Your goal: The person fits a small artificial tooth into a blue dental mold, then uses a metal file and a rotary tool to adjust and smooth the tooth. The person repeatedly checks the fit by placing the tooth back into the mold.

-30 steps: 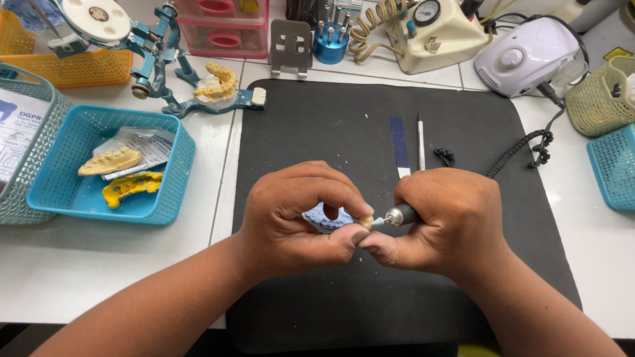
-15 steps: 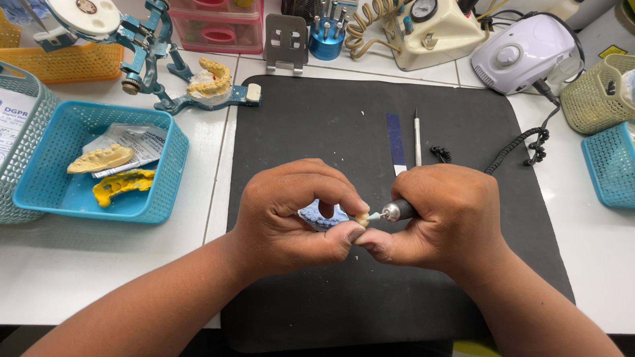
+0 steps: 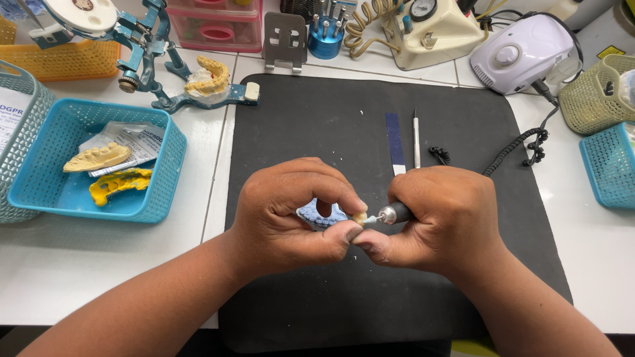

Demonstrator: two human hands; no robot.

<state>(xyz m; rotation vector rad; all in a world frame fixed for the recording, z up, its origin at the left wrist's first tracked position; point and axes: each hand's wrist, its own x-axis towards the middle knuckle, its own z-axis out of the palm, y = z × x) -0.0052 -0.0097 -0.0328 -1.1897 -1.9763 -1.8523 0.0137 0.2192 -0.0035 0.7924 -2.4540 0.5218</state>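
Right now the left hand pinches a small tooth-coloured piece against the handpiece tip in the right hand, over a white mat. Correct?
Not quite: the mat is black, not white, as the head view shows; white is the tabletop around it. The rest holds: the left hand pinches the small tooth-coloured piece against the handpiece tip in the right hand.

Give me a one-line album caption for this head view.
Left hand pinches a small tooth piece while right hand applies a rotary handpiece.
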